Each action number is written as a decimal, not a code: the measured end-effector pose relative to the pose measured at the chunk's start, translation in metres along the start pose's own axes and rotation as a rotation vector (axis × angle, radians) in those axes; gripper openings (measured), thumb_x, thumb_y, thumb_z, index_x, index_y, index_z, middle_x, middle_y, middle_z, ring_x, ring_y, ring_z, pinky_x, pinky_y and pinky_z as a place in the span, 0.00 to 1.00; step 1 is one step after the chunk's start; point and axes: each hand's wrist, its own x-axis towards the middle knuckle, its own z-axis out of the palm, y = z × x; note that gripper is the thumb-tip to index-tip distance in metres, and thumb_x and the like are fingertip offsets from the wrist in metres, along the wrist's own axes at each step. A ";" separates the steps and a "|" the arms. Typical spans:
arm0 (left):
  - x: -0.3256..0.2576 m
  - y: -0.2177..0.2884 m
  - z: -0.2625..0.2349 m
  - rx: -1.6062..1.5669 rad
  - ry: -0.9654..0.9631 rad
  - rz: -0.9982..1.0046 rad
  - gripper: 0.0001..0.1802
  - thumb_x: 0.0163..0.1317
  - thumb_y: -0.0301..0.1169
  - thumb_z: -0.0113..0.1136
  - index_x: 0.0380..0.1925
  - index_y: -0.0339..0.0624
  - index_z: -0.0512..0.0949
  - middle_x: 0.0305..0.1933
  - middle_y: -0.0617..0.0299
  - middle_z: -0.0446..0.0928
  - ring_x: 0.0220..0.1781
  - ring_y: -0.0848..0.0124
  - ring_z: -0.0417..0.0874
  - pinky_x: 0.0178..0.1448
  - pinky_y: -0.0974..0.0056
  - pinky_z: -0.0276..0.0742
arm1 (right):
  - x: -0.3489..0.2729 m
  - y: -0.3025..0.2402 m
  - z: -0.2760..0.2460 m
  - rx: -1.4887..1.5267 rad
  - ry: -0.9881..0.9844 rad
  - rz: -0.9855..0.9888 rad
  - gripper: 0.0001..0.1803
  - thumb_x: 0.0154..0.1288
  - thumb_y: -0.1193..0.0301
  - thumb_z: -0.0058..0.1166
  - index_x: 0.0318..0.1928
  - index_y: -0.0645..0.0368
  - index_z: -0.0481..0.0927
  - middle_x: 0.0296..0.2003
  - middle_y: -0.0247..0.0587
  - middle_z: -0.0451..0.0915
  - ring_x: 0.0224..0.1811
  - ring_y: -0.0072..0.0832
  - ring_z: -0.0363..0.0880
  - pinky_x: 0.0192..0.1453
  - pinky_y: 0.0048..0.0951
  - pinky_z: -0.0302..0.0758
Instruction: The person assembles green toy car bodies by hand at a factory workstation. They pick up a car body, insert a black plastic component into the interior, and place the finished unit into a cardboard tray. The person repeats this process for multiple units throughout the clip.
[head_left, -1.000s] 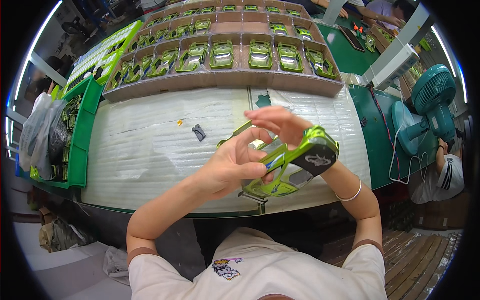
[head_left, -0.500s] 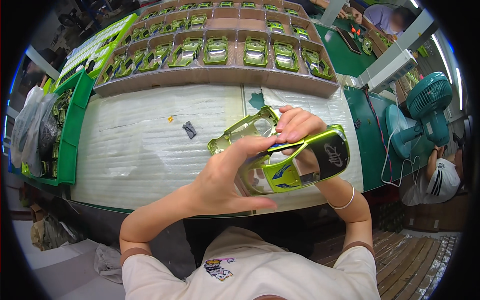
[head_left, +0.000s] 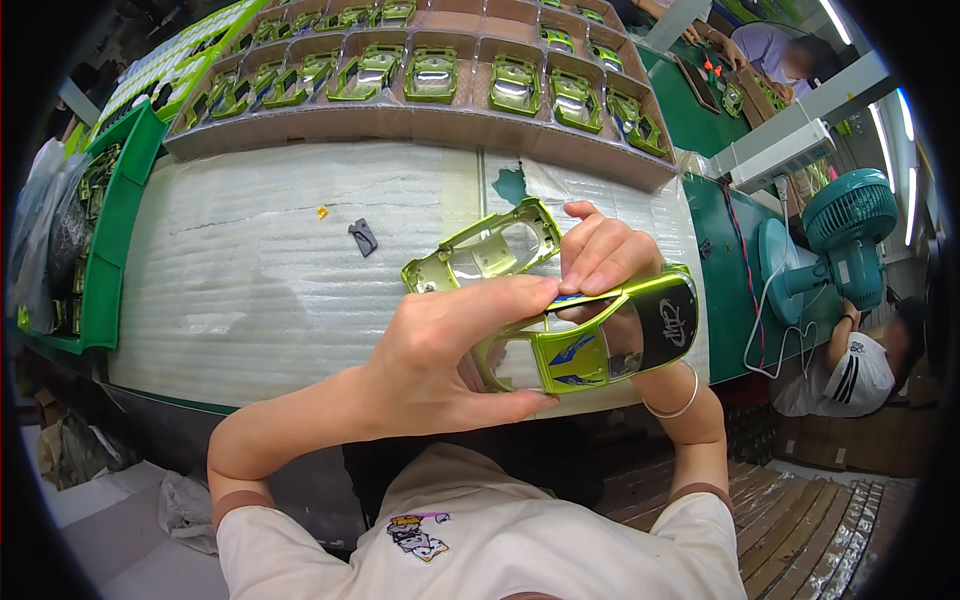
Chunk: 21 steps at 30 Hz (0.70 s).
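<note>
Between my two hands is a shiny lime-green toy car body shell [head_left: 576,357] with blue decals, window openings and a black panel at its right end. My left hand [head_left: 445,340] grips its left end, thumb on the upper side edge and fingers below. My right hand [head_left: 610,255] closes round the far side, its fingertips pressing on the edge beside my left thumb. A second green car shell [head_left: 490,248] lies on the table just beyond, its inside showing. Off to the left are a small dark grey plastic part [head_left: 362,237] and a tiny orange piece [head_left: 322,212].
A divided cardboard box [head_left: 420,123] of green shells spans the far side of the white foam-covered table [head_left: 230,290]. At the left stands a green crate [head_left: 105,310] with plastic bags and parts. A teal fan [head_left: 850,225] and cables are on the right; other people sit beyond.
My view has shifted slightly, so the table things sit a little further left. Both hands keep hold of the shell, my right fingers pressing along its upper edge near my left thumb.
</note>
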 end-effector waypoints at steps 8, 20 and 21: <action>-0.003 -0.003 0.003 -0.027 0.038 -0.050 0.37 0.33 0.30 0.74 0.47 0.30 0.69 0.47 0.47 0.75 0.47 0.63 0.80 0.49 0.68 0.74 | 0.001 0.008 0.009 0.032 0.038 -0.002 0.18 0.42 0.73 0.69 0.30 0.48 0.70 0.26 0.27 0.76 0.34 0.23 0.75 0.61 0.43 0.60; -0.004 -0.010 0.011 -0.045 0.127 0.066 0.33 0.36 0.31 0.73 0.47 0.35 0.72 0.44 0.50 0.77 0.42 0.62 0.82 0.45 0.66 0.77 | 0.005 0.005 0.001 0.281 -0.103 0.080 0.17 0.41 0.77 0.69 0.29 0.50 0.74 0.28 0.29 0.76 0.36 0.25 0.73 0.60 0.41 0.63; -0.005 -0.009 0.011 -0.075 0.135 0.036 0.33 0.36 0.31 0.73 0.46 0.35 0.72 0.44 0.50 0.77 0.42 0.61 0.82 0.44 0.66 0.77 | 0.005 0.005 -0.001 0.285 -0.134 0.094 0.17 0.43 0.76 0.68 0.30 0.49 0.73 0.28 0.29 0.75 0.37 0.25 0.71 0.62 0.42 0.61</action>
